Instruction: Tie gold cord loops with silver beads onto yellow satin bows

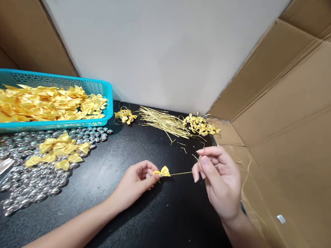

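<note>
My left hand (135, 183) is closed in a pinch on a small yellow ribbon bow (163, 172) just above the black table (150, 217). A thin gold wire (181, 173) runs from the bow rightward to my right hand (219, 177), whose thumb and fingers are pinched on the wire's end. Both hands hover near the table's middle, a short gap apart.
A turquoise basket (105, 91) full of yellow bows stands at the back left. In front of it lie several silver beads (32, 180) with loose bows (59, 150) on top. A bundle of gold wires (163, 121) and finished bows (201, 125) lie at the back. Cardboard (294, 129) stands on the right.
</note>
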Available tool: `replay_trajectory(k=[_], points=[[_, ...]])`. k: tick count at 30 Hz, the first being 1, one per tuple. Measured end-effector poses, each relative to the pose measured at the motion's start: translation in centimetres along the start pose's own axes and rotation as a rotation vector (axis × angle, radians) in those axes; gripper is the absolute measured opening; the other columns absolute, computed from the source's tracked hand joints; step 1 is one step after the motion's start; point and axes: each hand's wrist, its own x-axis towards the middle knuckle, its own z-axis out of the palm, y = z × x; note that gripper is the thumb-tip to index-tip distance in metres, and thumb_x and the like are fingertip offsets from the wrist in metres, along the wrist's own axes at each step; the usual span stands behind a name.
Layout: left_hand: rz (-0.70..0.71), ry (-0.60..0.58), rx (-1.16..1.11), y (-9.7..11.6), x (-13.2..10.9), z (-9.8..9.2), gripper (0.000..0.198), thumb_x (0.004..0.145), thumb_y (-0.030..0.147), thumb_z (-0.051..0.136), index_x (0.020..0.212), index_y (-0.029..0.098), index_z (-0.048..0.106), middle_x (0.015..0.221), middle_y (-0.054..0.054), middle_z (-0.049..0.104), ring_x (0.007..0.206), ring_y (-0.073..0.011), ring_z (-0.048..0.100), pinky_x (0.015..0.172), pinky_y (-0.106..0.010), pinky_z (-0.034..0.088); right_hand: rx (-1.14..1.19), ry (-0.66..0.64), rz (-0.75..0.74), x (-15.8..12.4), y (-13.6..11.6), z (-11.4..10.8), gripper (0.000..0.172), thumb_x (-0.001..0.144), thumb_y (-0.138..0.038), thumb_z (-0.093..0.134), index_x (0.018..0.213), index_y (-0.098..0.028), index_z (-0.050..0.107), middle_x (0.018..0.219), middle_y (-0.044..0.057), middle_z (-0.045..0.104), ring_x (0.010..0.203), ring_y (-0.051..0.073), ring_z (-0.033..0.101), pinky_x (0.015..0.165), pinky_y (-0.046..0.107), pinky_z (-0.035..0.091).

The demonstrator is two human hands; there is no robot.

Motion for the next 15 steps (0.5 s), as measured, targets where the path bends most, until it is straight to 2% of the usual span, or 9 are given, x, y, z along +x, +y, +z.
replay_trajectory(k=[3,8,15], points=[[0.002,0.007,0.028,-0.1,0.0,0.0,0.031,0.073,0.046,0.069,0.075,0.019,0.055,0.062,0.004,0.057,0.053,-0.0111,0.052,0.051,-0.022,0.041,-0.067,0.004,-0.004,-0.5,0.4,-0.2,0.012,0.093,-0.020,0.060,0.102,-0.026,0.066,0.063,-0.005,0.057,0.052,0.008,0.054,0.051,0.022,0.046],[0.005,0.021,0.081,0.1,0.0,0.1,0.029,0.075,0.045,0.067,0.072,0.018,0.056,0.061,0.004,0.057,0.052,-0.0112,0.052,0.050,-0.022,0.041,-0.088,0.017,0.009,-1.0,0.8,-0.4,0.005,0.092,-0.023,0.062,0.093,-0.023,0.067,0.065,-0.003,0.058,0.053,0.010,0.056,0.049,0.024,0.046],[0.030,0.034,0.180,-0.3,0.1,0.1,0.027,0.078,0.044,0.065,0.072,0.018,0.057,0.061,0.002,0.058,0.053,-0.0120,0.052,0.049,-0.021,0.041,-0.046,0.049,0.077,-0.5,2.2,-0.8,0.008,0.090,-0.028,0.064,0.087,-0.021,0.066,0.062,-0.004,0.053,0.051,0.010,0.052,0.048,0.023,0.044]])
